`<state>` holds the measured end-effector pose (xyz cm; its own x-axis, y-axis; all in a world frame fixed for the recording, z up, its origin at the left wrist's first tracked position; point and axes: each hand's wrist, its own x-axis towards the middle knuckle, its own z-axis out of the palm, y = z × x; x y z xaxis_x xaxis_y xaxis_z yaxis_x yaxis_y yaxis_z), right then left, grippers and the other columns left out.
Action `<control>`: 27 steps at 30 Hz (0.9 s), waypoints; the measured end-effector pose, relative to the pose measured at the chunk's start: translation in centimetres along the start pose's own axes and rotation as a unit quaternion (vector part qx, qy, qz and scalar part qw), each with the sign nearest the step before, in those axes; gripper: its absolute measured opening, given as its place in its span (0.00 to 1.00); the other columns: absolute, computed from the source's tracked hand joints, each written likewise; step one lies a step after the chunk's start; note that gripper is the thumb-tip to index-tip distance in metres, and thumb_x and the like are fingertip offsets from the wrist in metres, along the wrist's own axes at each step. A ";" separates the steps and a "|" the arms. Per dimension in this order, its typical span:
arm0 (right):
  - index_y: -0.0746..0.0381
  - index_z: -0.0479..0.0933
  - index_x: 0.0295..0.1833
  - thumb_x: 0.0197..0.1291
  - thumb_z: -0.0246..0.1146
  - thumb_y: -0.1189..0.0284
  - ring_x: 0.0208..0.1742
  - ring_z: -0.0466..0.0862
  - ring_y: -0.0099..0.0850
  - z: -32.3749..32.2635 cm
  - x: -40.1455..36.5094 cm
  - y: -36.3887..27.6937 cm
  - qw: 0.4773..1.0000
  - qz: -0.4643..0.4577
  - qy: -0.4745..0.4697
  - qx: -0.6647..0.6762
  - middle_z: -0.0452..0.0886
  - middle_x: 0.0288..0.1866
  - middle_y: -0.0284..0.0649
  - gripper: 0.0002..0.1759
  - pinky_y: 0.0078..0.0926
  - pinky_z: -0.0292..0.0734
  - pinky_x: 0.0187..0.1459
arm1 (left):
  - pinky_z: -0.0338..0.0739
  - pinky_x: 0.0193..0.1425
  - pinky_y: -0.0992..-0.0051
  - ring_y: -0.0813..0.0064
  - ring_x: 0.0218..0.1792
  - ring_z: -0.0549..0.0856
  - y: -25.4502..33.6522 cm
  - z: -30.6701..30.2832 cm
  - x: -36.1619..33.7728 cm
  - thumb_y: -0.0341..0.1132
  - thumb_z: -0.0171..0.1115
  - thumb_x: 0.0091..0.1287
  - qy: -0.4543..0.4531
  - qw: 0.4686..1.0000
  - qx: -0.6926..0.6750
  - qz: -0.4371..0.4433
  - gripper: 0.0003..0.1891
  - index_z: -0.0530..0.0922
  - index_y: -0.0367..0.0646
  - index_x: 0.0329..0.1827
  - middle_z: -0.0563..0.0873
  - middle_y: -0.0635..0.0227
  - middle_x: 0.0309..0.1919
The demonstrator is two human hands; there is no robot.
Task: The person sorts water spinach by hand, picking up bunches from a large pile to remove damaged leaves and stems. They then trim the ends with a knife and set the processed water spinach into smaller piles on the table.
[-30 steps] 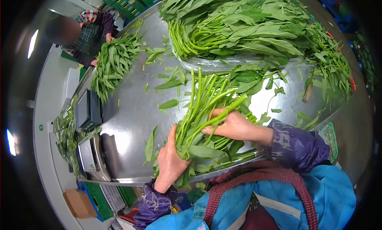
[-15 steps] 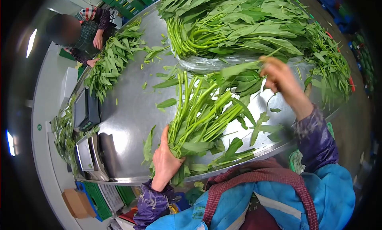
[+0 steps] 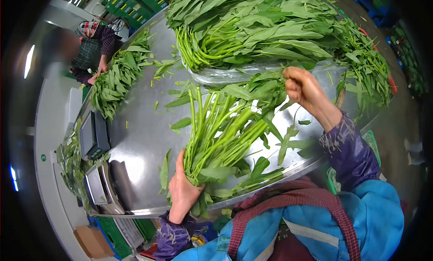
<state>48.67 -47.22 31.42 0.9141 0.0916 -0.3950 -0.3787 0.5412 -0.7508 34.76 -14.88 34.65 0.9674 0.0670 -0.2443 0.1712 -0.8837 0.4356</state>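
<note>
My left hand point(image 3: 182, 188) is wrapped round the lower leafy part of a bunch of water spinach point(image 3: 221, 139), its thumb along the side. The bunch's pale green stems fan up and away over the steel table. My right hand point(image 3: 306, 89) is closed in a pinch to the right, above the table, at the tips of some water spinach leaves point(image 3: 270, 85); the exact grip is partly hidden by the fingers. Several loose leaves and stems point(image 3: 286, 146) lie between the bunch and my right sleeve.
A large pile of water spinach point(image 3: 257, 26) rests on clear plastic point(image 3: 216, 76) at the back of the steel table point(image 3: 140, 143). Two scales point(image 3: 92, 134) stand at the left edge. Beyond them, a co-worker point(image 3: 92, 48) handles more greens point(image 3: 115, 87). Green crates point(image 3: 135, 8) are stacked behind.
My right hand has come slightly left and down, and its fingers have closed more tightly by the leaves. My left hand keeps its hold on the bunch. The whole view has shifted slightly.
</note>
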 end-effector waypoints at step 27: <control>0.58 0.68 0.33 0.63 0.53 0.71 0.12 0.56 0.12 -1.7 2.7 -1.2 0.987 -0.053 -0.102 -0.116 0.57 0.15 0.22 0.06 0.13 0.47 0.11 | 0.68 0.59 0.71 0.66 0.54 0.77 -2.8 -0.8 0.0 0.28 0.73 0.38 -0.125 0.970 -0.196 0.064 0.46 0.59 0.37 0.65 0.77 0.57 0.53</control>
<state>51.35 -49.04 30.32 0.9514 0.2242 -0.2109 -0.2809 0.3524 -0.8927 34.41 -11.98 34.14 0.9180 -0.1908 -0.3476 0.1574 -0.6292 0.7611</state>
